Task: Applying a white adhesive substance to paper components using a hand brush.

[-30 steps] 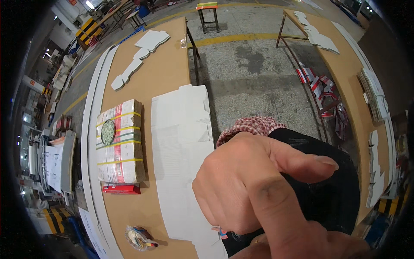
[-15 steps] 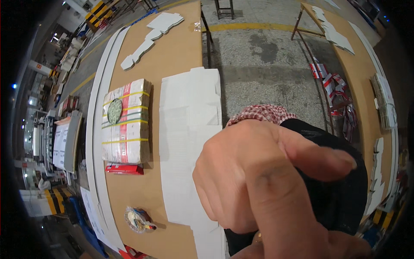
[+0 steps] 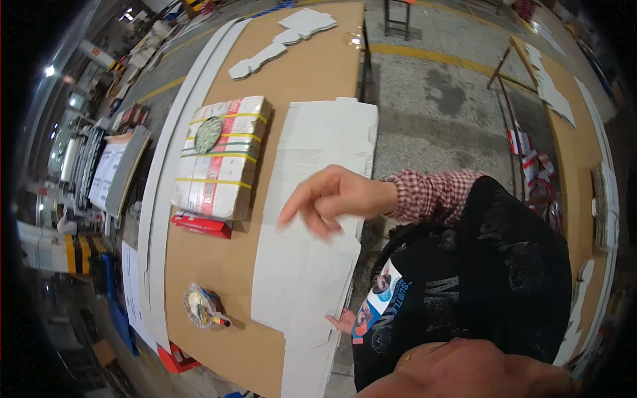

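Observation:
My right hand (image 3: 332, 199), in a red-checked sleeve, hangs over a stack of flat white die-cut cardboard sheets (image 3: 312, 139) on the brown table (image 3: 312, 73). Its index finger points left and the other fingers are loosely bent; it holds nothing. Only the fingertips of my left hand (image 3: 342, 323) show, at the near right edge of the sheets beside my black top. Whether they grip the sheet is hidden. Left of the sheets lies a wrapped bundle (image 3: 222, 166) bound with yellow straps, with a round green disc (image 3: 208, 134) on top.
A flat red pack (image 3: 202, 225) lies against the bundle's near end, and a small plastic-wrapped roll (image 3: 202, 308) sits nearer me. White cut-outs (image 3: 279, 46) lie at the table's far end and long white boards (image 3: 156, 219) along its left edge. Another table (image 3: 577, 152) stands right, across the concrete floor.
My right hand was close to the camera and filled the view; it has dropped away and now hangs over the white sheets. The view has shifted and shows more of the table.

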